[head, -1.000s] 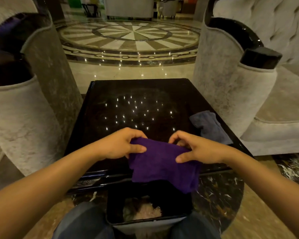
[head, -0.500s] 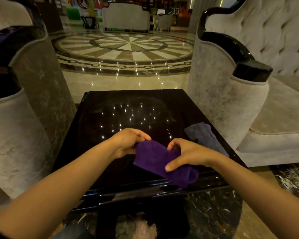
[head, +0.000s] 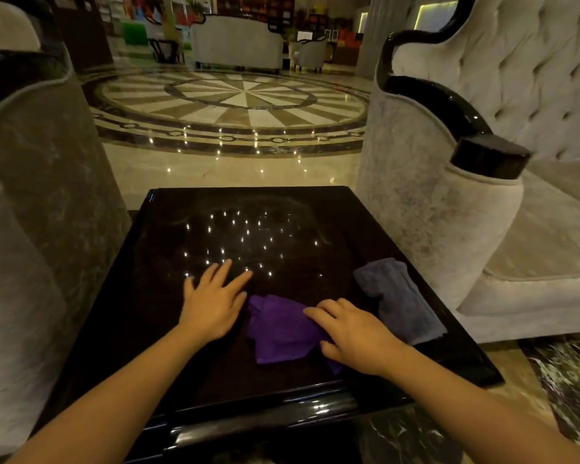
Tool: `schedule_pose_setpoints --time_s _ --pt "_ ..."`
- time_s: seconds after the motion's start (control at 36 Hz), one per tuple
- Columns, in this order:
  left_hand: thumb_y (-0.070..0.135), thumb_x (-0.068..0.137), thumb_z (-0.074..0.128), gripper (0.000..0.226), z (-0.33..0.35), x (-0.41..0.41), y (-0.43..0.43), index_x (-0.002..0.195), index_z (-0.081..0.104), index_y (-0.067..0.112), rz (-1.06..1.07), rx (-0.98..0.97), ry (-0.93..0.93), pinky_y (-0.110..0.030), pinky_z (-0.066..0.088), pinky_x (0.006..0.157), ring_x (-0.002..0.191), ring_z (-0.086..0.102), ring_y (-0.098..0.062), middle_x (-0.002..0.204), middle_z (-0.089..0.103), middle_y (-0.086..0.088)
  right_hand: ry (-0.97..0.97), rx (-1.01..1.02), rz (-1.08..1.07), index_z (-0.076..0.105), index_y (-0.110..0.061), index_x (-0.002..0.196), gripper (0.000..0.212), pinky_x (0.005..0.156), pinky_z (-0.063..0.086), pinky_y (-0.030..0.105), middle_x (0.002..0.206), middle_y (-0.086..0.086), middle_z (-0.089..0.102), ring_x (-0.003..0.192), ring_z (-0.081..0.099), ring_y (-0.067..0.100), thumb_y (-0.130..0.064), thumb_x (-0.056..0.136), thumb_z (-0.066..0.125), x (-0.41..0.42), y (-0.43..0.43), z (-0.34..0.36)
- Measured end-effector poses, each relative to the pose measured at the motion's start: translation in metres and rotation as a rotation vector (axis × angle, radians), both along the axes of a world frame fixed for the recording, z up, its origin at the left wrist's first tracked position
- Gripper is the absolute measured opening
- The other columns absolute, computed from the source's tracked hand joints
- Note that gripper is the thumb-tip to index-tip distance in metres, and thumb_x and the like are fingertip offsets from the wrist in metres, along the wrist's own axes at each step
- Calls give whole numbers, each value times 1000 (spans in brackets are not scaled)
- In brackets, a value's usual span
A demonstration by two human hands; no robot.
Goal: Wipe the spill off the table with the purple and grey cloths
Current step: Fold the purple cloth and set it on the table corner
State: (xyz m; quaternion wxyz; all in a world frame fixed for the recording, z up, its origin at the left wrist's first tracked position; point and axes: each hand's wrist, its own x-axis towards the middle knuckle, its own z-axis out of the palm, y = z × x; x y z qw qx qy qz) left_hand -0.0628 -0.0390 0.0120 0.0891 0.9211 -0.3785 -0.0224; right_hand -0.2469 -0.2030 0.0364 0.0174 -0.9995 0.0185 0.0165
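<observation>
A glossy black table (head: 168, 313) fills the middle of the view. The purple cloth (head: 278, 329) lies crumpled on it near the front. My right hand (head: 352, 333) rests on the cloth's right part, fingers curled over it. My left hand (head: 215, 299) lies flat on the bare tabletop just left of the cloth, fingers spread, holding nothing. The grey cloth (head: 399, 299) lies folded at the table's right edge, apart from both hands. Faint smears show on the far part of the tabletop among light reflections; I cannot make out a clear spill.
A pale upholstered sofa (head: 482, 229) with a black arm cap stands close on the right. A grey armchair (head: 41, 202) stands close on the left. Polished patterned floor lies beyond the table's far edge.
The purple cloth went from held up between both hands to lying on the table. My left hand let go and spread flat beside it. My right hand stays on it.
</observation>
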Motion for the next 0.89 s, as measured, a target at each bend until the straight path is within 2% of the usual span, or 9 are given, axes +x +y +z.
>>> schedule_pose_setpoints --time_s 0.06,0.11,0.28,0.44,0.56,0.64,0.72,0.83,0.89 --pt "45 94 22 49 -9 10 5 142 10 43 34 68 -1 -58 3 111 143 -2 -24 157 1 -1 -11 -25 18 16 -28 141 58 85 47 37 134 10 41 113 43 27 -26 90 43 4 -1 -1" --pt "45 95 20 49 -14 15 5 142 7 42 50 77 27 -59 0 111 143 -5 -25 157 1 -1 -12 9 24 16 -33 141 58 86 48 40 130 11 45 110 46 27 -22 91 42 7 -3 1" --pt "46 94 17 48 -19 21 3 142 10 41 47 52 95 -56 -1 112 143 -5 -25 157 4 -2 -78 319 7 40 -28 131 49 95 46 40 134 3 48 115 52 22 -9 87 47 22 -19 27" --pt "46 94 13 49 -17 20 4 142 4 40 38 60 99 -55 -2 113 143 -8 -26 157 0 -1 -289 114 -188 47 -24 126 42 81 50 48 132 8 48 105 57 35 -10 87 44 54 -64 51" --pt "45 95 13 49 -15 18 4 143 3 39 34 78 100 -56 -3 112 143 -9 -26 157 -2 -2 -476 77 -414 51 -15 123 38 78 49 47 127 19 50 100 56 41 -6 88 43 82 -101 55" --pt "44 95 13 49 -14 19 4 143 2 38 31 91 99 -56 -3 112 142 -11 -26 157 -3 -3 -537 54 -545 49 -9 123 35 77 47 49 122 26 47 97 54 45 -6 89 43 101 -127 46" --pt "44 95 14 49 -14 19 4 143 2 39 27 89 95 -55 -3 112 142 -11 -26 157 -3 -2 -486 95 -651 42 -9 129 37 86 44 50 126 27 41 104 49 46 -13 93 42 120 -147 27" --pt "44 95 14 49 -15 18 4 143 3 40 25 89 96 -55 -3 113 142 -11 -25 157 -3 -1 -91 119 -716 22 -16 140 47 103 31 49 145 22 26 128 30 42 -30 97 32 136 -160 -11" --pt "44 95 14 49 -14 17 4 143 3 40 25 90 97 -55 -3 112 142 -11 -25 157 -3 -1 -4 68 -695 12 -19 143 49 107 25 48 150 18 19 135 22 39 -33 97 26 136 -162 -22"
